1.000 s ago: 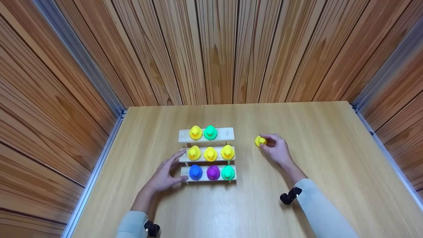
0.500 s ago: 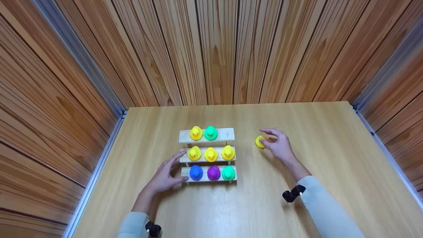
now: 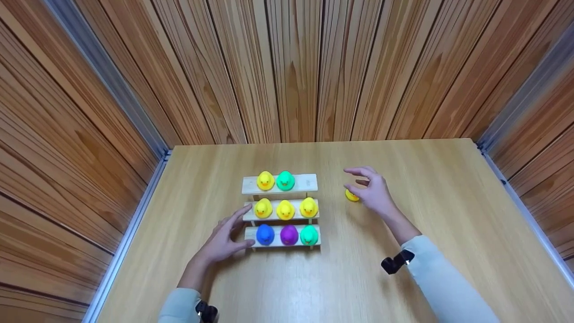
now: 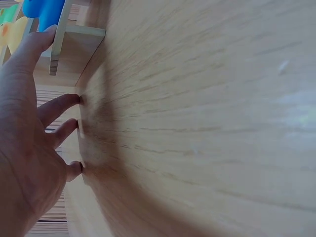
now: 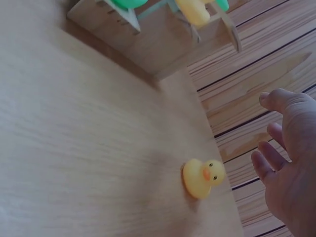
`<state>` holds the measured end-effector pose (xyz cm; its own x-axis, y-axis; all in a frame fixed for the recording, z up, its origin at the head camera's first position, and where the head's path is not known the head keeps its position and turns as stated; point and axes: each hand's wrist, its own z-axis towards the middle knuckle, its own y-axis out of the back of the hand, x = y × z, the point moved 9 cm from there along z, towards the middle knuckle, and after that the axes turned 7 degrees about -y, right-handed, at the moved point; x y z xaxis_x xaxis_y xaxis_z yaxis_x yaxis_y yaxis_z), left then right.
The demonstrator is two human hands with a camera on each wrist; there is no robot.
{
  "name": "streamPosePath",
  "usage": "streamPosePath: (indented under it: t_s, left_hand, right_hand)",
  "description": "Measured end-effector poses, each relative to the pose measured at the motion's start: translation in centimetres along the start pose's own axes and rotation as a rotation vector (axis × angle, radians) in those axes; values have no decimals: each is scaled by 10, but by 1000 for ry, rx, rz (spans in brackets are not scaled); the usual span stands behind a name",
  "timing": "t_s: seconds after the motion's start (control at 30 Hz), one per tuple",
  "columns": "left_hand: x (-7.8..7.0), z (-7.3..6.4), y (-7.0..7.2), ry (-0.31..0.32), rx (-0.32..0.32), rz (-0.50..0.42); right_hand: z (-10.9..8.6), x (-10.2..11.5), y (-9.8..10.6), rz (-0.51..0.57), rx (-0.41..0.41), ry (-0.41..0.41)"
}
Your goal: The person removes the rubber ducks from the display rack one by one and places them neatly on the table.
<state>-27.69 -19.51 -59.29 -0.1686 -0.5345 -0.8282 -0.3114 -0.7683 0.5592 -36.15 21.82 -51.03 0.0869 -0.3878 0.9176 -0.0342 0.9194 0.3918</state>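
Observation:
On the table, right of the three-step wooden rack [image 3: 307,182], a yellow rubber duck [image 5: 196,178] stands upright. My right hand [image 3: 376,192] hovers over this duck with fingers spread apart and nothing held; in the head view it partly covers the duck. At the rack's left end is my left hand [image 3: 222,237], its thumb touching the bottom shelf and its index finger at the middle one. The left wrist view shows its other fingers reaching down to the tabletop, beside a blue duck [image 4: 47,11].
The top shelf bears a yellow duck [image 3: 265,181] and a green duck [image 3: 285,181], with bare wood at its right end. Three yellow ducks fill the middle shelf. Blue, purple [image 3: 289,235] and green ducks line the bottom one. Wood-plank walls [image 3: 296,80] border the table [image 3: 350,278].
My right hand has let go of the yellow duck and lifted away from it, fingers parted. The duck stays on the table. My left hand keeps its place at the rack.

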Motion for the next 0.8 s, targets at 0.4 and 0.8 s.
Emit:
streamPosePath:
  t_s: [0.4, 0.8]
  left_hand:
    - [2, 3, 2, 10, 5, -1]
    - [3, 2, 2, 27, -3, 25]
  right_hand:
    - [2, 42, -25, -38, 47, 78]
    - [1, 78, -57, -73, 124, 120]
